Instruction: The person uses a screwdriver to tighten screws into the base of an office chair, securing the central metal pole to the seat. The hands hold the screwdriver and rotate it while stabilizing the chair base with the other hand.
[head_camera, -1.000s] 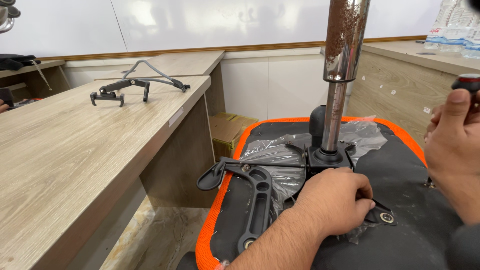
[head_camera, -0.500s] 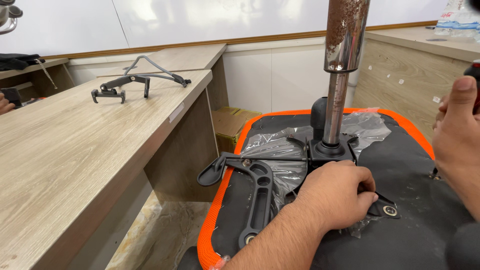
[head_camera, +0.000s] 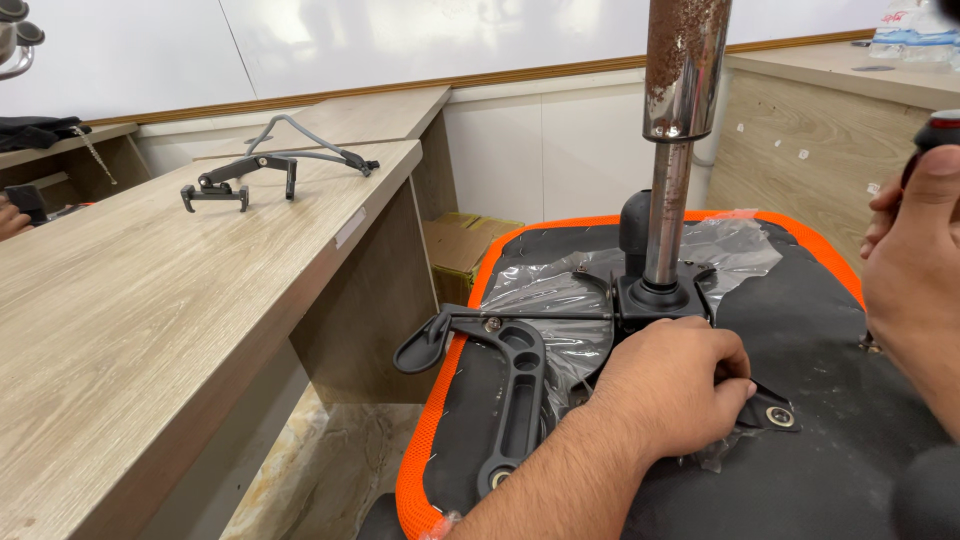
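An upturned chair seat (head_camera: 820, 300), black underneath with an orange rim, lies in front of me. A black mechanism plate (head_camera: 655, 300) is mounted on it, with a rusty gas cylinder (head_camera: 680, 90) standing upright from it and a black lever (head_camera: 425, 350) pointing left. My left hand (head_camera: 670, 385) lies curled on the plate's near side, fingertips beside a bolt and washer (head_camera: 776, 416). At the right edge of view my right hand (head_camera: 915, 260) is closed around a black and red tool handle (head_camera: 940, 130); the tool's tip is hidden.
A long wooden desk (head_camera: 120, 300) runs along the left, carrying a black chair armrest bracket (head_camera: 235, 180) and a grey bent frame (head_camera: 300, 145). Another person's hand (head_camera: 12, 215) shows at the far left. A cardboard box (head_camera: 460, 245) sits under the desk's far end. A wooden cabinet (head_camera: 800, 130) stands behind.
My right hand with the tool has shifted slightly right and up. My left hand stays on the plate; the view has tilted a little.
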